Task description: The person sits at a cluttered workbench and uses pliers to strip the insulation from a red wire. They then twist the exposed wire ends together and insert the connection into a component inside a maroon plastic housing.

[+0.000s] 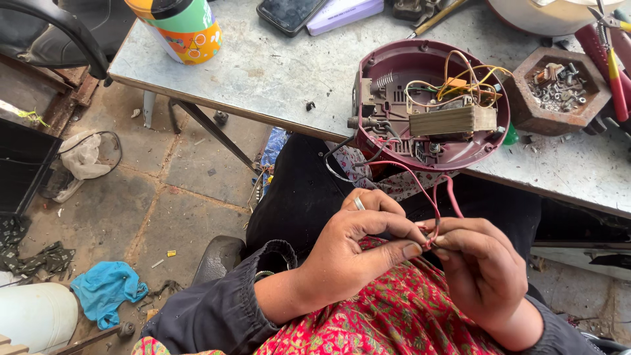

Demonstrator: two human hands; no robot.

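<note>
Pinching the ends of the red wires, the left hand and right hand meet fingertip to fingertip, maybe twisting them; the tips are hard to see. The wires run up to the open maroon shell on the table. Next, a small, tight twist seems needed. A bolt tray sits right of the shell.

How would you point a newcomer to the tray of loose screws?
Start at the round maroon appliance base lying open on the grey table. Just to its right sits a brown tray of small metal screws; it alone is six-sided.
</note>
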